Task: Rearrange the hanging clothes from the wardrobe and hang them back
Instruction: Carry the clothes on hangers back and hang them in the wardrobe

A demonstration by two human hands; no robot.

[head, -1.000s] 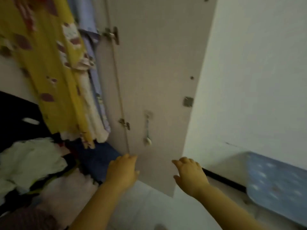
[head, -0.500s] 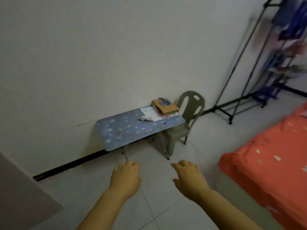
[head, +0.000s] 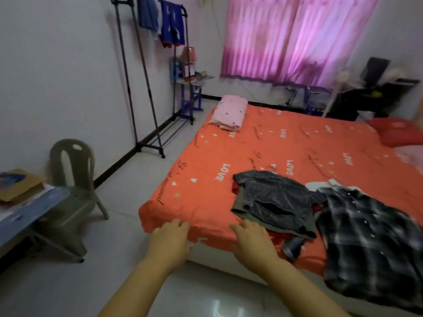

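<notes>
though left hand [head: 168,242], right hand [head: 254,244] slack, grip empty, plaid shirt [head: 370,243] collar-end away

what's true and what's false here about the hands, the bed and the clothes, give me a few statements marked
1. The left hand and right hand hold nothing. True.
2. The plaid shirt hangs on the rack. False: it lies on the bed, draped over the near edge.
3. A pink pillow lies at the bed's far left corner. True.
4. The rack is bare. False: blue clothes hang at its top.
5. A dark garment lies left of the plaid shirt. True.
</notes>
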